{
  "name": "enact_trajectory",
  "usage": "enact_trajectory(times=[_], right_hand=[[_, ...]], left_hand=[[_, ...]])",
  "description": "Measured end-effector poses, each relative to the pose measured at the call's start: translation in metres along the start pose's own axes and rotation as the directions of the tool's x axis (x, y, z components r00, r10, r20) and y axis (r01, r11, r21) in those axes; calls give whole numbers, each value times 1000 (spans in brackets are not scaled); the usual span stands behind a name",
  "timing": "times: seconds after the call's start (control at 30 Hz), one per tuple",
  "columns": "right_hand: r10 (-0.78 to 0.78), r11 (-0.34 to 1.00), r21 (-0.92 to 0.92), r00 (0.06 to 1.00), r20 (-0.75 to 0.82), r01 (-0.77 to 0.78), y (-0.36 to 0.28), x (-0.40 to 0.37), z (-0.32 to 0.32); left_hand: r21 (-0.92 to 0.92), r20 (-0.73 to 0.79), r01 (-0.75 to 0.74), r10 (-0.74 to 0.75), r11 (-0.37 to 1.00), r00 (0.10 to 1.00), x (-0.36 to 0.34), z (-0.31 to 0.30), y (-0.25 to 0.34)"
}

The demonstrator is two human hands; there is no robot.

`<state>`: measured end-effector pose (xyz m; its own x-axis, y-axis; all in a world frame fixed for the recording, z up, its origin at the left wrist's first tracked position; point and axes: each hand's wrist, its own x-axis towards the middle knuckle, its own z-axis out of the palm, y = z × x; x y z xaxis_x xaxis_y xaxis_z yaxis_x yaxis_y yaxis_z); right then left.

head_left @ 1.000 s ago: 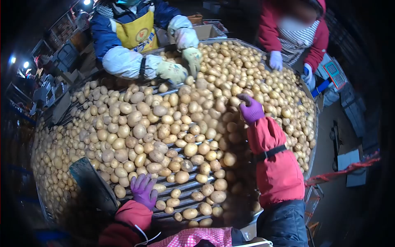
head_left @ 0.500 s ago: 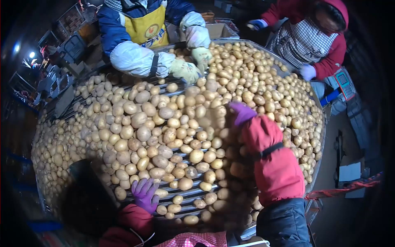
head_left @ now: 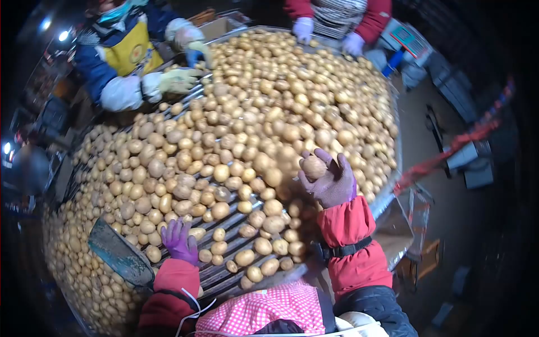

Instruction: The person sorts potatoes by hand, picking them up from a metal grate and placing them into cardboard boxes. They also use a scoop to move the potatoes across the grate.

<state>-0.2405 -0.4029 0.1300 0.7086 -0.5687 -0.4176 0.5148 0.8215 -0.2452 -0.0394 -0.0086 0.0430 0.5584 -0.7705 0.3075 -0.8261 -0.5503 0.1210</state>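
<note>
Potatoes [head_left: 241, 123] cover a large slatted table whose dark bars [head_left: 230, 230] show near the front. My right hand [head_left: 331, 182], in a purple glove, is turned palm up at the right, with its fingers curled round a single potato [head_left: 314, 167]. My left hand [head_left: 179, 240], also in a purple glove, lies at the front left beside the bare slats, its fingers spread among the potatoes. Nothing is seen gripped in it.
A dark scoop [head_left: 120, 253] lies on potatoes left of my left hand. Across the table, a person in a yellow apron [head_left: 135, 50] has gloved hands on the potatoes; another's gloved hands [head_left: 352, 44] rest at the far edge. A red-wrapped rope [head_left: 449, 149] runs at the right.
My right hand has turned palm up and now holds a potato. The view has shifted, and the scoop shows clearly. The person in red now has both hands at the table's edge.
</note>
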Motion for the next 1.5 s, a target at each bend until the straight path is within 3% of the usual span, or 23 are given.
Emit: enact_trajectory(times=[0.03,0.07,0.13,0.2,0.3,0.37,0.43,0.47,0.8,0.83,0.87,0.9,0.97,1.03,1.1,1.13,1.2,1.23,1.27,1.33,1.37,1.43,1.5], right_hand=[[-17,1000,22,1000,12,17,-3,-22,-8],[-79,996,53,983,167,71,-6,-41,-27],[-452,794,-351,868,207,497,10,-76,-56],[-396,913,-50,909,128,404,2,-132,-73],[-511,819,-315,859,-18,480,17,-215,-116],[-670,535,-664,741,43,522,32,-268,-190],[-556,830,-228,784,-275,509,50,-323,-220],[-561,826,-198,740,-372,527,59,-351,-231],[-641,570,-242,241,-728,786,161,-585,-396],[-807,510,-719,-27,-590,472,176,-598,-431],[-940,309,-951,-160,-303,-13,193,-607,-475],[-921,350,-923,-235,-309,-159,201,-615,-488],[-605,697,-670,-291,-741,254,197,-624,-486],[-489,747,-563,-281,-826,354,175,-618,-478],[-597,705,-631,-210,-774,323,136,-592,-471],[-709,635,-709,-134,-692,307,110,-571,-462],[-898,435,-841,80,-434,322,53,-510,-418],[-942,327,-881,192,-276,341,32,-477,-386],[-923,293,-900,340,-179,323,8,-444,-325],[-856,86,-966,515,54,244,-17,-364,-249],[-807,-91,-977,560,186,194,-23,-324,-219],[-600,-272,-930,712,365,248,-17,-249,-144],[-410,-576,-787,756,510,219,-20,-178,-117]], left_hand=[[27,-9,-11,11,1000,1000,0,1,0],[50,-15,-26,27,998,1000,0,3,0],[71,-9,-56,57,996,998,-3,9,-6],[106,12,-77,76,991,997,-9,19,-18],[181,47,-85,78,980,996,-11,35,-31],[132,-42,-140,147,981,988,-13,31,-30],[156,0,-141,143,978,990,-12,34,-37],[144,-7,-146,149,979,989,-11,37,-38],[121,-40,-201,207,972,977,-6,43,-47],[126,-39,-192,198,973,979,-6,42,-45],[132,-40,-180,186,975,982,-6,43,-43],[150,-56,-187,197,971,979,-5,46,-44],[194,-95,-181,202,964,975,-5,53,-50],[254,-40,-144,160,956,986,-2,52,-46],[192,122,-39,16,981,992,3,29,-23],[36,123,19,-24,999,992,1,11,-10],[99,-76,-79,86,992,993,-10,21,-15],[15,29,-47,47,999,998,-11,14,-13],[1,-18,-70,70,998,997,-11,10,-10],[-26,-57,-91,90,996,994,-10,7,-6],[-36,-53,-84,82,996,995,-10,5,-4],[-55,-48,-69,66,996,997,-8,3,-4],[-68,-45,-61,58,996,997,-7,3,-5]])
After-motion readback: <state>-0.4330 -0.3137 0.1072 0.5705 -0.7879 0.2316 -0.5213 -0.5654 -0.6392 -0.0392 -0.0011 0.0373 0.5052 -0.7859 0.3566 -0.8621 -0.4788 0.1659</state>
